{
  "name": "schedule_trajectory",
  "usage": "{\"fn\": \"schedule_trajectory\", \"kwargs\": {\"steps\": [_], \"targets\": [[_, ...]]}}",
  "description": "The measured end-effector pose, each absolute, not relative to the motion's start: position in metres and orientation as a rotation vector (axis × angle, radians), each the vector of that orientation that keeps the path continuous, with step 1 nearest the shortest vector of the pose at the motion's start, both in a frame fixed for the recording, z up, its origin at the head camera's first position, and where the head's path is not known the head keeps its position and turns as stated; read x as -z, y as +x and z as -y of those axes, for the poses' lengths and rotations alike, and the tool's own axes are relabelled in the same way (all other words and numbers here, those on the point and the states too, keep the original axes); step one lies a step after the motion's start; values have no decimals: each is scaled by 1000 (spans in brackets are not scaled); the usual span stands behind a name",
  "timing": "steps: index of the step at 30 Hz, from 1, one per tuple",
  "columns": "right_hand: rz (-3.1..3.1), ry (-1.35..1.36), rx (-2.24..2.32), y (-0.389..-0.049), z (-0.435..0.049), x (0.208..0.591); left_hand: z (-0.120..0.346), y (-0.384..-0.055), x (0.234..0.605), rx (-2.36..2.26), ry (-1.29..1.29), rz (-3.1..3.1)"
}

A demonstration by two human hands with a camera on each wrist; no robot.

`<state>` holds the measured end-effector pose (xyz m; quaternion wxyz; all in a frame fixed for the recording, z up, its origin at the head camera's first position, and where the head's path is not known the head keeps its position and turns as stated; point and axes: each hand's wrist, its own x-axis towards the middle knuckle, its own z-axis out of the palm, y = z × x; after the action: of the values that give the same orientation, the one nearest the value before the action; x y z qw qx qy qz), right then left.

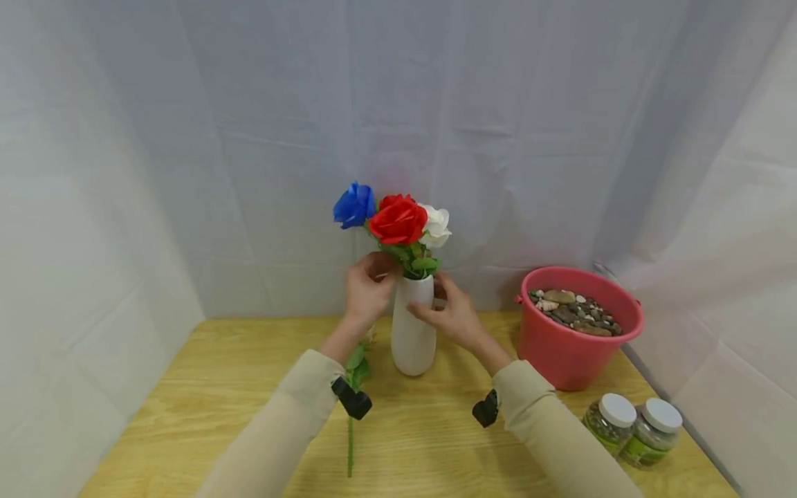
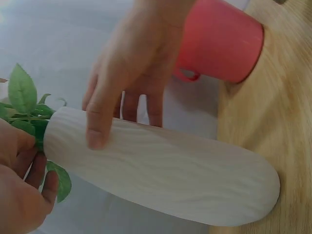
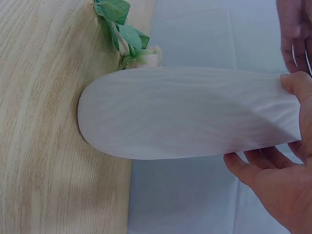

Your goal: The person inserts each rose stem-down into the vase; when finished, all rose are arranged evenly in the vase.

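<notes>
A tall white ribbed vase (image 1: 412, 339) stands upright on the wooden table. A blue rose (image 1: 354, 205), a red rose (image 1: 398, 220) and a white rose (image 1: 436, 226) stand above its mouth, with green leaves (image 1: 425, 264) at the rim. My left hand (image 1: 369, 287) pinches a rose stem right at the mouth; in the left wrist view its fingertips (image 2: 30, 146) meet the greenery there. My right hand (image 1: 451, 315) holds the upper vase, thumb on the front and fingers round the far side. Another pale flower (image 3: 145, 57) lies on the table left of the vase.
A red bucket (image 1: 554, 360) with pebbles and shells (image 1: 575, 315) stands to the right. In front of it are two jars (image 1: 609, 422) with white lids. The lying flower's stem (image 1: 350, 443) runs toward the front, under my left forearm. White cloth (image 1: 280, 173) hangs behind the table.
</notes>
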<state>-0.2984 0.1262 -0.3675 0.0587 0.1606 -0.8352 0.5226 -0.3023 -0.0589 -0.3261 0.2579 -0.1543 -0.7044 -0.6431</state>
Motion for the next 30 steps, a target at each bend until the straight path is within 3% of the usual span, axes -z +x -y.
{"fn": "schedule_trajectory", "kwargs": {"steps": [11, 30], "targets": [[2527, 512, -1570, -298, -125, 369, 59, -299, 331, 1640, -204, 2071], [2528, 501, -1568, -301, -128, 370, 65, -299, 322, 1758, -89, 1970]]}}
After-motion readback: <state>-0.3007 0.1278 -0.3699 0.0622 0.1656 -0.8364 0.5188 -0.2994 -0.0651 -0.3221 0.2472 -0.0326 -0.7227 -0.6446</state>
